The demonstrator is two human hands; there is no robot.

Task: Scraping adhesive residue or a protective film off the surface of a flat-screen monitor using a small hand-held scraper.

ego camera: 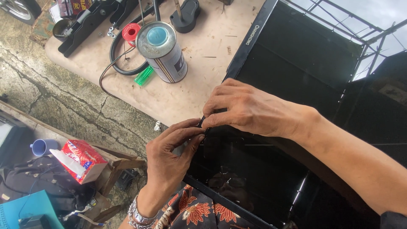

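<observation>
Glossy black flat screen panel [263, 169] lies over the beige worktop's [190, 97] near edge | my left hand [174, 157] and right hand [241, 108] pinch its black frame edge, fingers closed, seemingly to steady it | metal can [163, 51] stands behind.

Cracked concrete floor [72, 101]; beige worktable [190, 97] – daylight; wooden bench [114, 163] below.

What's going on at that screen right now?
A person has both hands at the left edge of a black flat-panel screen lying on a tan table. The left hand and right hand pinch a small dark piece at the bezel; what it is cannot be told. A metal can and green lighter sit nearby.
</observation>
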